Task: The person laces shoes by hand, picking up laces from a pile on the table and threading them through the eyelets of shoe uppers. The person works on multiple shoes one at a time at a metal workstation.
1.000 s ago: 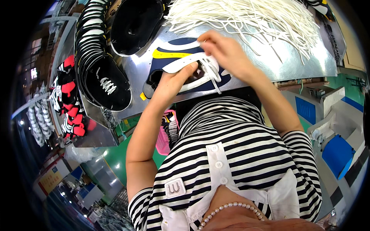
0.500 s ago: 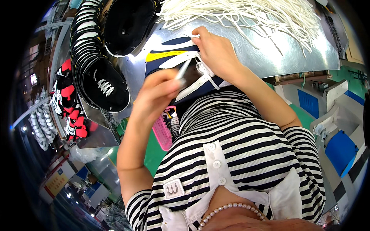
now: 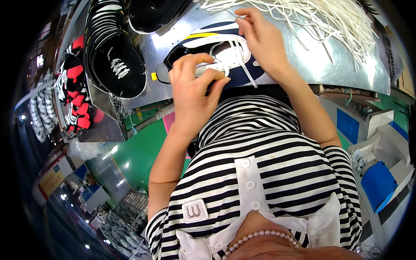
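Left hand (image 3: pixel 193 89) pinching a flat white shoelace (image 3: pixel 216 69) over a dark navy sneaker upper with white trim and yellow stripe (image 3: pixel 208 50), lying on the shiny metal worktable (image 3: pixel 312 65) at 12 o'clock. Right hand (image 3: pixel 264 41) grips the lace's other end at the eyelets. Loose white lace pile (image 3: pixel 320 17) at 1 o'clock; stacked black sneakers (image 3: pixel 112 56) at 10 o'clock.

The left hand (image 3: pixel 193 93) is covering the near side of the navy shoe upper with white and yellow trim (image 3: pixel 216 43), and its fingertips are hiding whatever part of the flat white lace (image 3: pixel 242 65) they are pinching. The right hand (image 3: pixel 262 41) is blocking the upper's far end. Beyond the right hand, the heap of loose white laces (image 3: pixel 320 17) is running off the top edge. Left of the left hand, the stack of black shoe uppers (image 3: pixel 115 60) is also being cut off at the top.
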Demonstrator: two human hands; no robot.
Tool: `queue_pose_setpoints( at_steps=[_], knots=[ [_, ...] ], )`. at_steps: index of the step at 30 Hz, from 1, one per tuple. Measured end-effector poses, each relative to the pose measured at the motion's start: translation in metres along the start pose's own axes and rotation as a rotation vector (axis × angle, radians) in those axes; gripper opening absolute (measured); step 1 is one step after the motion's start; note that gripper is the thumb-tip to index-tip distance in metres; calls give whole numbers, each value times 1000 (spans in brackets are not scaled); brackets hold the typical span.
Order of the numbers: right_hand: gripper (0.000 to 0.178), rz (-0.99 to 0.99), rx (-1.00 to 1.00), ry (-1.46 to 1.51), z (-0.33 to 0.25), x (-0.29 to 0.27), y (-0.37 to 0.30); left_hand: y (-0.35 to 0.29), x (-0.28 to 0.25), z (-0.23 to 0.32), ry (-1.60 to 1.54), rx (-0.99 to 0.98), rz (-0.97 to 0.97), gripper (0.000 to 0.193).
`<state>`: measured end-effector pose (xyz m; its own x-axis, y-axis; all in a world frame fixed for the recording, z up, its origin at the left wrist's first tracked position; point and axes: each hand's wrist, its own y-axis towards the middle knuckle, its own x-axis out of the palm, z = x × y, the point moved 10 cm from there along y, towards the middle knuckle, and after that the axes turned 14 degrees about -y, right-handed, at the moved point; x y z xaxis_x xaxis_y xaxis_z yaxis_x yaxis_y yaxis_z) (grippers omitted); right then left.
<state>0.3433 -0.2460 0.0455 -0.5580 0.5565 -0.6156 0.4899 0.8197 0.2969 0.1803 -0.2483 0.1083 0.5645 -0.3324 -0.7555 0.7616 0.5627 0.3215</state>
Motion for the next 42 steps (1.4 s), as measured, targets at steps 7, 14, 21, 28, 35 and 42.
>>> queue_pose_setpoints(
  at_steps=[7, 14, 21, 28, 35, 42],
  knots=[
    [21, -174, -13, 226, -20, -20, -35, 1, 10, -24, -104, -138, 100, 16],
    [21, -297, -34, 169, -17, -5, -64, 4, 7, -33, -87, -107, 163, 31],
    [24, -356, -51, 98, -20, 1, -61, 6, 8, -52, -119, -276, 117, 28],
    [24, -368, -9, 141, -18, 7, -57, 7, 14, -46, -198, -138, 49, 24],
    [24, -287, -41, -31, -25, 33, -57, 3, 26, -35, -270, -30, -34, 27],
    [15, -422, -108, -158, -23, -28, -39, -10, 15, -36, -182, 32, 85, 33]
  ],
)
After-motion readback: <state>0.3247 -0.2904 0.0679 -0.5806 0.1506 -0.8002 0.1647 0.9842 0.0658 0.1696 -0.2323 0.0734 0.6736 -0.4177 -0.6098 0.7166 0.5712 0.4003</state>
